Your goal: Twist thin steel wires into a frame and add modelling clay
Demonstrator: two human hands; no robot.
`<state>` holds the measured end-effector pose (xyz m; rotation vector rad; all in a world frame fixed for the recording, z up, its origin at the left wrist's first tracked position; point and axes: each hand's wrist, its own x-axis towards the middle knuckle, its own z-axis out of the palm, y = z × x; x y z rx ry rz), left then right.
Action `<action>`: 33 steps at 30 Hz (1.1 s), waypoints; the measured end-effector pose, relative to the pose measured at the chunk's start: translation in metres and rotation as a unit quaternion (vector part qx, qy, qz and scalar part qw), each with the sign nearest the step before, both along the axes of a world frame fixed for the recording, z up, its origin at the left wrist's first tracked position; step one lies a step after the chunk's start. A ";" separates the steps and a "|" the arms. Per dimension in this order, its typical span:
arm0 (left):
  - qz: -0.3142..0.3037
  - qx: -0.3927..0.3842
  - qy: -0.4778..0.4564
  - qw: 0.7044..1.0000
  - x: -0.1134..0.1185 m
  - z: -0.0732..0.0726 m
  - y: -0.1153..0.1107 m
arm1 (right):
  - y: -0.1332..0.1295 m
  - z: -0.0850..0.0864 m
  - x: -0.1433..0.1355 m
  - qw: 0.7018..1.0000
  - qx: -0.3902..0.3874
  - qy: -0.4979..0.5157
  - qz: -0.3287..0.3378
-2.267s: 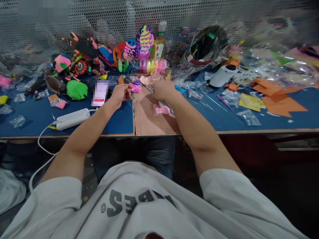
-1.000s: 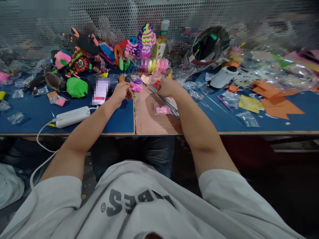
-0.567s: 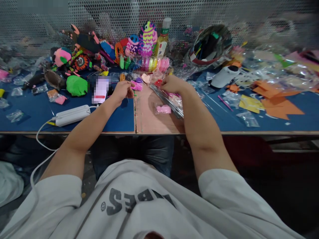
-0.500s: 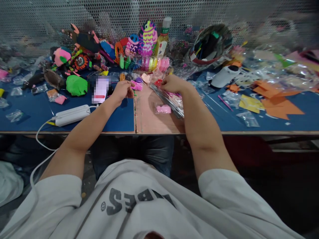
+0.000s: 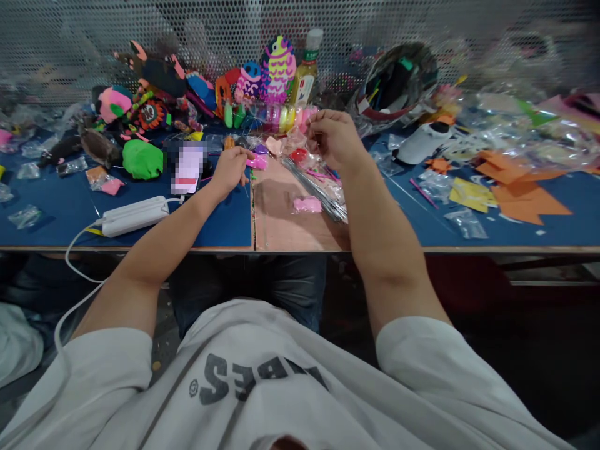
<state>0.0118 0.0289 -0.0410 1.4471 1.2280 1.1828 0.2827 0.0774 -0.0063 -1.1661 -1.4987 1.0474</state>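
My left hand (image 5: 232, 170) is at the left edge of the bare wooden strip (image 5: 276, 231). Its fingers are bent together at a bright pink piece that looks like soft clay (image 5: 257, 161). A fine thread-like line hangs beneath those fingers. Higher and to the right, my right hand (image 5: 330, 134) is raised over the strip with its fingertips pinched; whatever they hold is too small to make out. Below it lies a bundle of thin grey metal rods (image 5: 319, 194). Beside the bundle sits a pink packet (image 5: 307, 204), and a red piece (image 5: 298, 155) lies near its far end.
A phone (image 5: 188, 167) and a white power bank with cable (image 5: 135, 216) lie left. Behind stand a bottle (image 5: 305, 78), colourful clay figures (image 5: 278, 72) and a round container (image 5: 398, 78). Orange sheets (image 5: 525, 194) and plastic bags lie right. Perforated metal panel (image 5: 210, 31) backs the table.
My right hand has lifted away from the far end of the metal rods, going up and slightly right. My left hand stays by the pink clay, its fingers slightly shifted.
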 end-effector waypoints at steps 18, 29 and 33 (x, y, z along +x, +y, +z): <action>0.005 0.012 0.000 1.000 0.008 -0.004 -0.004 | -0.030 -0.028 -0.079 0.998 0.063 0.022 0.022; -0.116 -0.022 0.004 0.993 0.008 0.003 -0.015 | -0.024 -0.035 -0.076 0.998 0.067 0.013 -0.004; -0.117 -0.022 -0.031 0.992 0.006 0.003 -0.010 | -0.027 -0.041 -0.081 0.990 0.073 0.082 0.083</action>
